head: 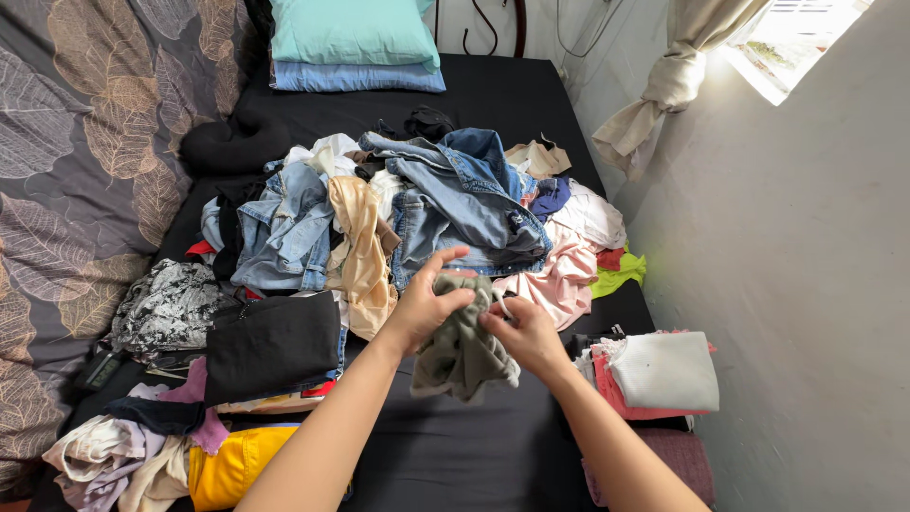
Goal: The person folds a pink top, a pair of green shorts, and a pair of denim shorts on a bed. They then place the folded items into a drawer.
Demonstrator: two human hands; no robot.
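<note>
We see no packages, labels or signs among the clothes; the nearest to a neat bundle is the folded stack (659,374) of white over pink at the right edge of the bed (455,455). Our left hand (424,301) and right hand (526,332) meet above the black sheet, both with fingers (453,301) curled shut on a grey-green garment (462,346), which hangs bunched between them just in front of the heap of denim clothes (445,199). The garment's shape is hard to make out, since it is crumpled. A small dark device (100,372) at the left is too dim to identify, and the yellow cloth (232,465) runs behind our left forearm.
</note>
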